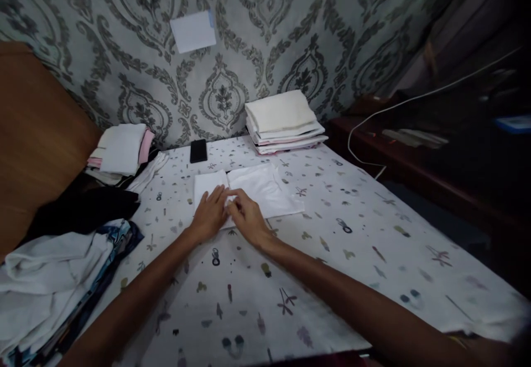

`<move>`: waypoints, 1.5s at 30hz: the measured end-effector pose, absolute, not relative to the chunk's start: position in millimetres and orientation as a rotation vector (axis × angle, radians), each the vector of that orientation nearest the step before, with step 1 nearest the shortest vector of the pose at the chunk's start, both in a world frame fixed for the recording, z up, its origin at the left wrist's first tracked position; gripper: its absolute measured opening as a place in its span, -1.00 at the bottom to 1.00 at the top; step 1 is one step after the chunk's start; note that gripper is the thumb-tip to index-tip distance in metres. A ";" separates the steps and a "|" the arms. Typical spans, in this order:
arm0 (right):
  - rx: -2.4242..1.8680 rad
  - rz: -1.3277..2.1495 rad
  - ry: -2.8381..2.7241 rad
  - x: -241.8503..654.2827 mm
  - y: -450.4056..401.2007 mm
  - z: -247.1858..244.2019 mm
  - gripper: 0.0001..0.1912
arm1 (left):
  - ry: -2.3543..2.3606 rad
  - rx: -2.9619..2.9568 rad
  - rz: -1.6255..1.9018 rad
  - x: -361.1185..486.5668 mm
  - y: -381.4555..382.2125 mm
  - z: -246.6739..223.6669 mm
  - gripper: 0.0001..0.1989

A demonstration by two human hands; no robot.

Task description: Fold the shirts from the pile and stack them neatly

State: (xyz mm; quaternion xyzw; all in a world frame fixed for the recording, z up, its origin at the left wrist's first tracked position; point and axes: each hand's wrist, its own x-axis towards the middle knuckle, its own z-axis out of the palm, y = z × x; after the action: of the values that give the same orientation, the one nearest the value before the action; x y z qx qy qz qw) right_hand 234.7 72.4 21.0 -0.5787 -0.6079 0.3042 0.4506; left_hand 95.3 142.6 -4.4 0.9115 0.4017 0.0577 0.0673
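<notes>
A white cloth lies on the patterned cover in front of me, its left part folded over into a flat panel. My left hand rests on that panel with its fingers stretched out, pressing it down. Close beside it, my right hand is closed, its fingers curled at the inner edge of the folded panel and seemingly pinching the cloth there. The fingertips of both hands nearly meet. The right part of the cloth spreads out unfolded and slightly wrinkled. What kind of garment it is, I cannot tell.
A stack of folded cloths stands at the back near the wall, with a black phone to its left. Folded white and pink cloths sit back left; a loose clothes pile lies front left. A white cable hangs at the right.
</notes>
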 end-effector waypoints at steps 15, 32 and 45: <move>-1.836 0.449 -2.234 232.0 178.8 2.1 -0.37 | 1.219 2.597 0.592 72.5 144.5 -5.8 -0.65; -1.804 0.302 -2.266 231.9 174.0 -3.0 -0.27 | 0.974 2.000 0.654 41.8 295.7 7.1 -0.77; -1.836 0.363 -2.293 232.3 172.6 4.2 -0.26 | 0.878 2.141 0.518 57.4 310.9 4.5 -0.58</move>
State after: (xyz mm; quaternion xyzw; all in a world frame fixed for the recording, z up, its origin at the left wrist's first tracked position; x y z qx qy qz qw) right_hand 232.3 172.6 4.2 -0.6176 -0.7716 0.1223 0.0907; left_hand 57.4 310.9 4.5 0.8368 0.3431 0.2026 0.3755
